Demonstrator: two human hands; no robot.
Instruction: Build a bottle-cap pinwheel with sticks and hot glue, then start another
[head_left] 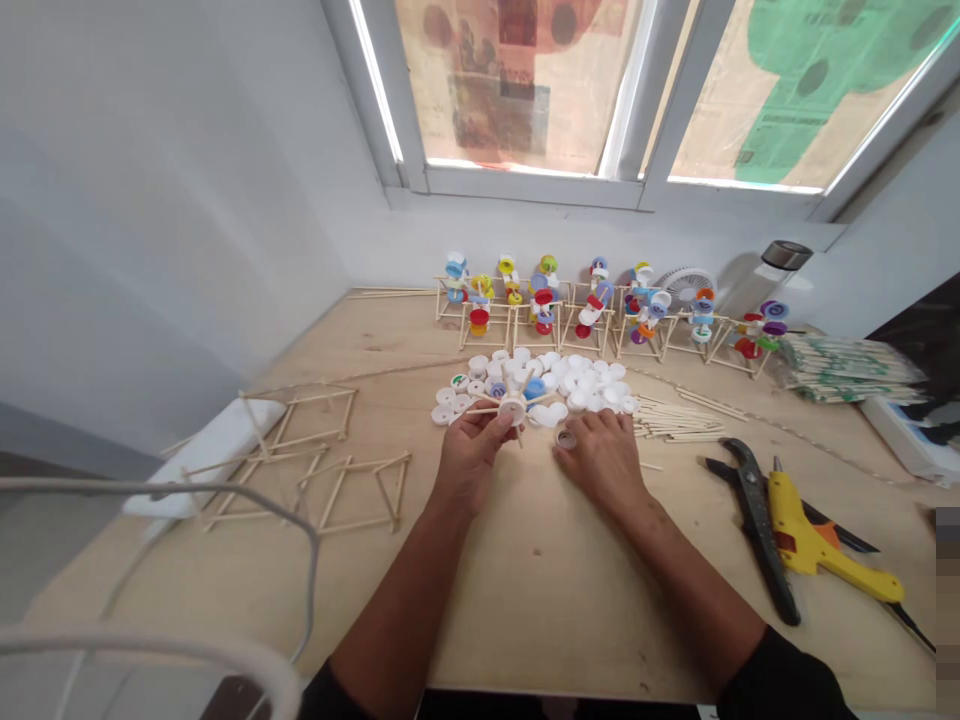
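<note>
My left hand (pixel 474 450) is closed on a white bottle cap (pixel 512 410) with several thin wooden sticks spreading out from it like spokes. To its right, my right hand (pixel 600 455) has its fingers round another white cap (pixel 565 439), low over the table. Just beyond both hands lies a pile of mostly white caps (pixel 589 382), with a blue cap (pixel 534 389) among them. Loose wooden sticks (pixel 679 420) lie to the right of the pile, beside my right hand.
Stick frames (pixel 364 495) stand at the left near a white bar (pixel 247 412). Along the back are frames with coloured caps (pixel 544 310). At the right lie black-handled pliers (pixel 757 530), a yellow glue gun (pixel 802 530) and bagged sticks (pixel 847 370).
</note>
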